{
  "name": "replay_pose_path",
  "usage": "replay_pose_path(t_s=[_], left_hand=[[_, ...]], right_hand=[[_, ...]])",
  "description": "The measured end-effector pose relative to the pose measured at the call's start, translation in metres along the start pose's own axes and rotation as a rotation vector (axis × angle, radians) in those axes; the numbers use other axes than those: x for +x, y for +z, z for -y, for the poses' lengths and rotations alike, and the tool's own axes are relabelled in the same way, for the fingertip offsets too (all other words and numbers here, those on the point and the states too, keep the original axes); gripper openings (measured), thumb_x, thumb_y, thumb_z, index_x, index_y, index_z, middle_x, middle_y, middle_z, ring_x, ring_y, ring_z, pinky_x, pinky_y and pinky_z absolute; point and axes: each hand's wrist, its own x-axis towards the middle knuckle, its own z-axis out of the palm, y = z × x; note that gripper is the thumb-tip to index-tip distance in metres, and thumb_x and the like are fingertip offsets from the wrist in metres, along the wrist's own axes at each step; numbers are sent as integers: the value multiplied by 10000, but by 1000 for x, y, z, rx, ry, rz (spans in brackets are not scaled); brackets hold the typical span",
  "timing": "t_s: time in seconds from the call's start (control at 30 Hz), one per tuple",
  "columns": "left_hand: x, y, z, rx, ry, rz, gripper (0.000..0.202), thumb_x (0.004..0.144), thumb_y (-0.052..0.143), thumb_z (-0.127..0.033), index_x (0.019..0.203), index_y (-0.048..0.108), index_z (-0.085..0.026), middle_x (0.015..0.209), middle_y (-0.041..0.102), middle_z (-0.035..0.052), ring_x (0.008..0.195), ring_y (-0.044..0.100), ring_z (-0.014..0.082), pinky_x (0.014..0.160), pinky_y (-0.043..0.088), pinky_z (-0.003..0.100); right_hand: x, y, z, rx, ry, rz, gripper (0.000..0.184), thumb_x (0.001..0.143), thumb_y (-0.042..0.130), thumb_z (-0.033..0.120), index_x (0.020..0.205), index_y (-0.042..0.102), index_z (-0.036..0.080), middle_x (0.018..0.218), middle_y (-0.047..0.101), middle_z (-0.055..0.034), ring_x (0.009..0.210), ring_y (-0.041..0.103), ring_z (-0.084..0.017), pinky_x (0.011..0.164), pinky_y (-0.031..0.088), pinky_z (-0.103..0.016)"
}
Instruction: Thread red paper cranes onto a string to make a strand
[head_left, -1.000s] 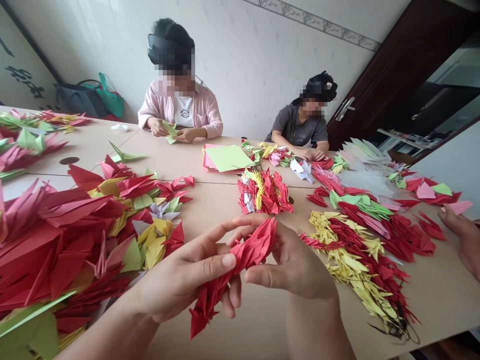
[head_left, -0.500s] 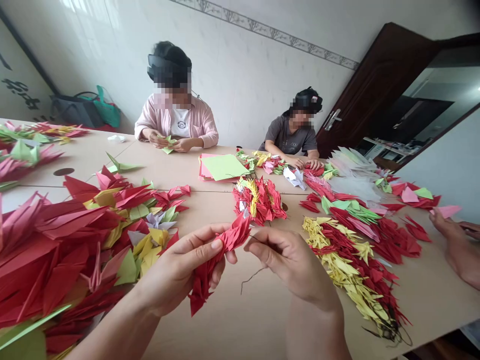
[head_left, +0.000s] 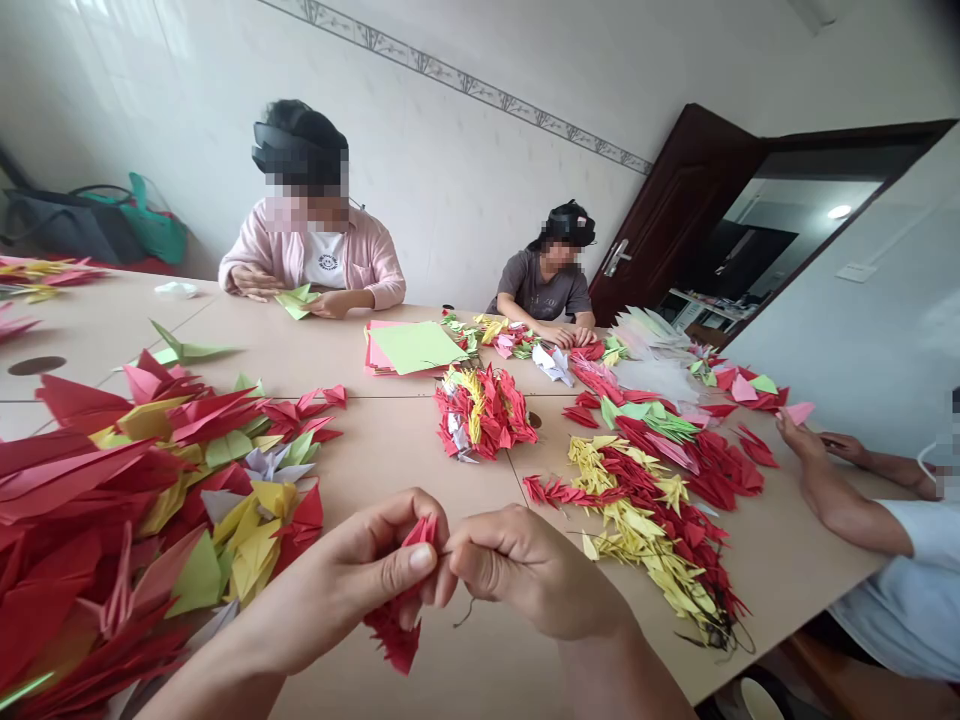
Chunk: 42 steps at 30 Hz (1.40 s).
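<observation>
Left hand (head_left: 367, 570) is curled nearly shut, thumb pressed over the top of a short strand of red paper cranes (head_left: 395, 618), which hangs below the grip over the table (head_left: 420, 470). Right hand (head_left: 517, 570) is also curled, fingertips (head_left: 457, 556) pinched just beside the strand's top; what they hold is hidden, though a thin dark thread (head_left: 466, 612) shows below them. Left of the hands lies a large heap of red, pink, yellow and green cranes (head_left: 127, 500). Ahead sits a red-and-yellow crane cluster (head_left: 480, 412), and to the right a long red-and-yellow crane strand (head_left: 645, 510) lies on the table, its end near the right hand. Beyond the cluster is a stack of pink and green paper (head_left: 412, 347). Across the table, a co-worker in a pink cardigan (head_left: 322, 265) holds green paper (head_left: 296, 302) in both hands; a co-worker in a grey T-shirt (head_left: 544, 290) has both hands on small cranes (head_left: 510, 338). At right, a third co-worker in a pale shirt (head_left: 900, 570) reaches one hand (head_left: 799, 437) toward a pink crane (head_left: 799, 411), fingers touching it or just below it.
</observation>
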Motion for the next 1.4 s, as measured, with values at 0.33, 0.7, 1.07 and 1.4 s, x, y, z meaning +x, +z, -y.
replay_pose_path(t_s=[0.33,0.7,1.07,1.4], left_hand=[[-1,2,2,393,-43,-60,339,910,525,-522,832,526,-192,750,499,-26,640,495,107,559,458,215],[-1,5,2,306,-27,40,356,889,572,-515,788,491,-184,695,488,-34,586,498,97,550,430,233],[23,-22,26,156,228,255,839,782,655,-610,1483,314,-300,1451,457,134,1411,336,323,1168,207,555],[21,-11,30,544,186,-62,772,808,718,-436,1467,324,-348,1556,353,75,1412,315,335,1130,304,512]], right_hand=[[-17,-23,6,173,-49,-93,330,989,524,353,834,716,133,545,373,59,469,287,-48,465,259,-203],[-22,-22,22,13,-211,-229,290,987,524,366,859,731,208,575,472,10,670,506,-103,497,371,-161],[-12,-25,49,291,-290,-154,299,1016,462,311,934,724,195,1029,712,-60,869,722,-119,597,582,-139],[-4,-24,68,126,-318,-155,287,999,485,341,950,739,216,1044,681,-62,839,693,-128,481,567,-140]])
